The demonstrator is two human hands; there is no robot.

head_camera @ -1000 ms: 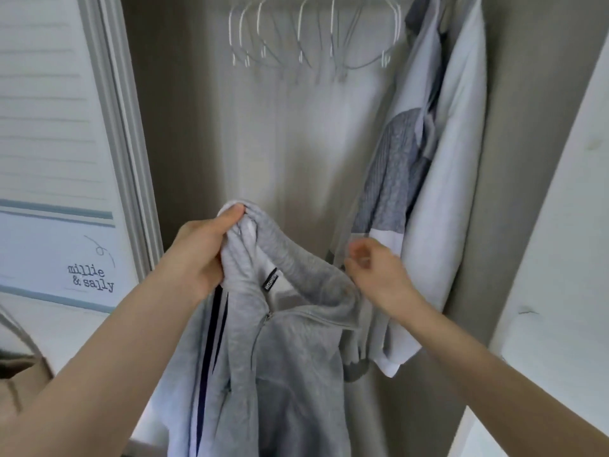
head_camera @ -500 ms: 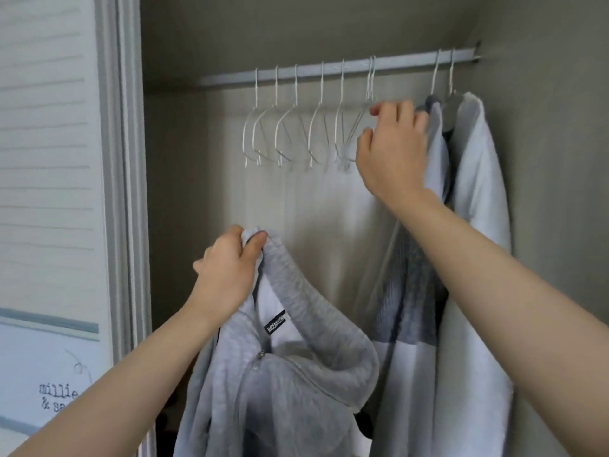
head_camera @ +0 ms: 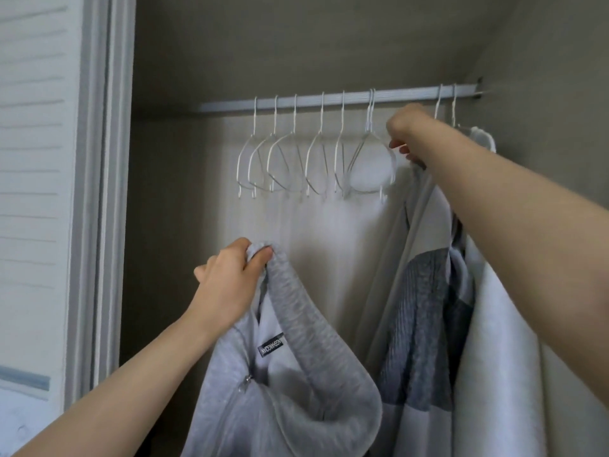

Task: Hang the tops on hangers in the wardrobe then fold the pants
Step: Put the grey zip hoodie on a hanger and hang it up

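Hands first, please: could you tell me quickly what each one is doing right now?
Left hand: grips the collar of the light grey zip-up sweatshirt.
Right hand: fingers curled at the rightmost empty white wire hanger; grip unclear.

Home wardrobe, rail, wire hangers, hung tops

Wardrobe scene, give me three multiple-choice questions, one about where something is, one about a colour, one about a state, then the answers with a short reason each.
1. Where do the two tops already hung sit on the rail?
A. right end
B. left end
C. middle

2. What colour is the zip top held by the left hand?
A. red
B. light grey
C. black

3. What is the right hand doing?
A. hanging loose at the side
B. folding pants
C. grasping an empty white hanger

Answers:
1 A, the grey-and-white top and white top hang by the right wall.
2 B, its fabric is pale heathered grey.
3 C, its fingers close on the hanger's shoulder under the rail.
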